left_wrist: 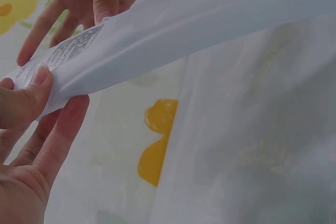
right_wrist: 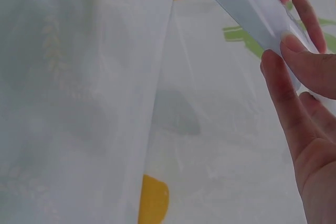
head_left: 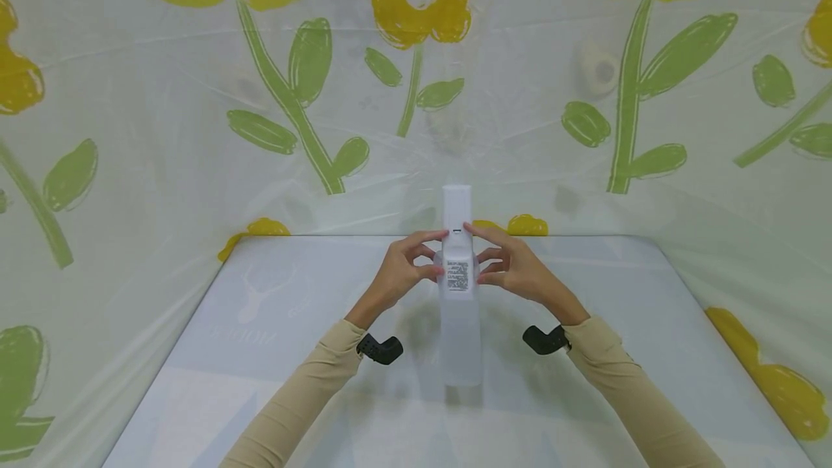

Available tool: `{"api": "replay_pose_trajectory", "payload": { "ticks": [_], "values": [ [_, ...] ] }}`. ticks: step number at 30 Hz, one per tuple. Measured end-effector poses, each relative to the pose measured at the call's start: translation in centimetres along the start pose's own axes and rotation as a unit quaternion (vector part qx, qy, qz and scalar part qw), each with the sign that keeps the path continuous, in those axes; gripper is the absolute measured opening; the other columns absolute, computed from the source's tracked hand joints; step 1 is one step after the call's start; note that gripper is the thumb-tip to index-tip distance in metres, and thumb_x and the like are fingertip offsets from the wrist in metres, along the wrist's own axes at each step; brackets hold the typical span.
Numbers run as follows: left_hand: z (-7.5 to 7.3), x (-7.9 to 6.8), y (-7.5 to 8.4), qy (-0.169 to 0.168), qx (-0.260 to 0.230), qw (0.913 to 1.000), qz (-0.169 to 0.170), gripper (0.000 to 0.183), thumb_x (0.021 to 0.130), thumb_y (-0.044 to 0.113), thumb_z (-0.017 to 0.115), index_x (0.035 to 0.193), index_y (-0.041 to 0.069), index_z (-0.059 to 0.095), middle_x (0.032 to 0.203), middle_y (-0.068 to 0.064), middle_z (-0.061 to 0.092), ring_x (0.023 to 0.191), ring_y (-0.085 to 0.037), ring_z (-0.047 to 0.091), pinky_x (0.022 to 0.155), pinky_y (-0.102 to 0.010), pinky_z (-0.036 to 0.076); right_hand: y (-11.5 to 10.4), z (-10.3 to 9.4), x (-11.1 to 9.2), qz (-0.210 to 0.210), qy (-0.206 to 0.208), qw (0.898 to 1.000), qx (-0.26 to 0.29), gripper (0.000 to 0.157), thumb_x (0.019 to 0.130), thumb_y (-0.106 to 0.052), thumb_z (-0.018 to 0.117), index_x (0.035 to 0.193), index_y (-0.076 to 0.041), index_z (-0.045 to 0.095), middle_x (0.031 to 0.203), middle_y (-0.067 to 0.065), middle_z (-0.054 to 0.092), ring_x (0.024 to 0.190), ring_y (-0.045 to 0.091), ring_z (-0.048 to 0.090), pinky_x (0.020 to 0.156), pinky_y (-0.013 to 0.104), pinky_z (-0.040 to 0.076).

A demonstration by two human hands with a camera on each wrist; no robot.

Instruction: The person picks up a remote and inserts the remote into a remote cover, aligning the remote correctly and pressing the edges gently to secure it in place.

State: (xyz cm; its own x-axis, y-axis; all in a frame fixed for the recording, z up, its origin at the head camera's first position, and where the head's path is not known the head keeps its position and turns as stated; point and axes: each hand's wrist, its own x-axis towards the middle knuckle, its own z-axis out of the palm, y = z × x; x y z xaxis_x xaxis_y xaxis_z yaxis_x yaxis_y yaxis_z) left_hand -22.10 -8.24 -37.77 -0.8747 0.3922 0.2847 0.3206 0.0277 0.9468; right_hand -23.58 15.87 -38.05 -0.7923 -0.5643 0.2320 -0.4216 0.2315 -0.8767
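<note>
A long, narrow white plastic device (head_left: 460, 338) is held up in front of me, over the table. Its face carries a printed label (head_left: 458, 276), with a small dark slot (head_left: 457, 230) above that. A rounded edge shows on both sides behind the label. My left hand (head_left: 406, 266) grips its left edge between thumb and fingers. On the opposite edge, my right hand (head_left: 513, 266) pinches at the same height, its index fingertip beside the slot. The left wrist view shows the device (left_wrist: 157, 40) slanting between both hands. In the right wrist view, the right thumb (right_wrist: 307, 69) presses on its surface.
Below the hands spreads a pale table (head_left: 260, 345) with faint printed markings. A whitish curtain (head_left: 507, 128) with yellow flowers and green leaves hangs behind the far edge and along both sides. Black straps (head_left: 380, 349) sit at the wrists, over beige sleeves (head_left: 299, 396).
</note>
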Motion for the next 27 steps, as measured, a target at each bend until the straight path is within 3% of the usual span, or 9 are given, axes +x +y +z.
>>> {"api": "replay_pose_trajectory", "payload": {
  "ticks": [27],
  "values": [
    [0.22,-0.17,-0.13,0.006,0.013,0.9997,-0.022,0.049,0.084,-0.004,0.067,0.131,0.005,0.056,0.130,-0.010,0.055,0.100,-0.037,0.057,0.073,-0.039,0.057,0.28,-0.08,-0.16,0.002,0.006,1.000,-0.017,0.076,0.079,0.009,0.070,0.145,-0.012,0.039,0.143,0.008,0.040,0.089,0.026,0.064,0.080,0.033,0.055]
  ]
}}
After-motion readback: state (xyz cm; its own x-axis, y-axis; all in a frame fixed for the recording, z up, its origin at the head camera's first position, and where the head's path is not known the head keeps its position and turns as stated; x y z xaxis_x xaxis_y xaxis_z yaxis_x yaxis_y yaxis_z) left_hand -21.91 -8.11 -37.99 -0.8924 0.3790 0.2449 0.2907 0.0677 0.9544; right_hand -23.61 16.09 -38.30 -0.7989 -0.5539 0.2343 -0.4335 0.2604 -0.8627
